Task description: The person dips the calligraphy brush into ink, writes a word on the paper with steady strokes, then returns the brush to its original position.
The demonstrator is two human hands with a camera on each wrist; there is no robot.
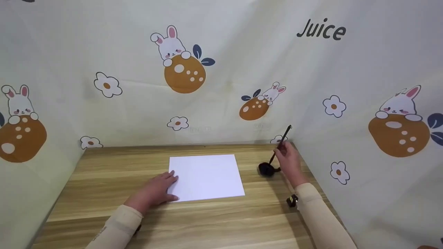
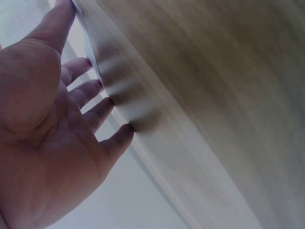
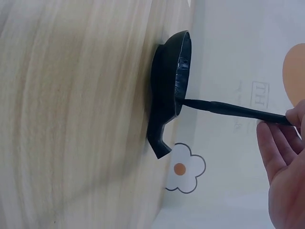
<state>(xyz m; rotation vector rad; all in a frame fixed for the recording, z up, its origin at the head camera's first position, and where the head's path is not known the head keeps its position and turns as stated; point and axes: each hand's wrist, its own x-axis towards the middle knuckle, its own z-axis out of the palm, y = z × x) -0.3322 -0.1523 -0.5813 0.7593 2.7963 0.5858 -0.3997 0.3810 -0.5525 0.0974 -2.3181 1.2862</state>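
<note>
One sheet of white paper (image 1: 207,177) lies on the wooden counter (image 1: 214,224); I see the left hand (image 1: 155,189) resting at its left edge, fingers extended. Right hand (image 1: 290,160) pinches a slim dark brush (image 3: 233,110), tilted, tip at the mouth of a black handled dish (image 3: 163,78), right of the sheet.

On one worktop (image 1: 207,221) there lies one white sheet (image 1: 206,178). Two hands are present: one left hand (image 1: 155,188) at the left edge of the sheet, and one right hand (image 1: 290,162) to the right of it. Also to the right of the sheet are one black dish (image 1: 266,169) and one thin brush-like tool (image 3: 228,109). Beyond the sheet and at both its sides, the cloth (image 1: 138,114) carries four printed rabbits (image 1: 172,48), six flowers (image 1: 108,90), one of them partly covered, and one word, "Juice" (image 1: 322,30).
</note>
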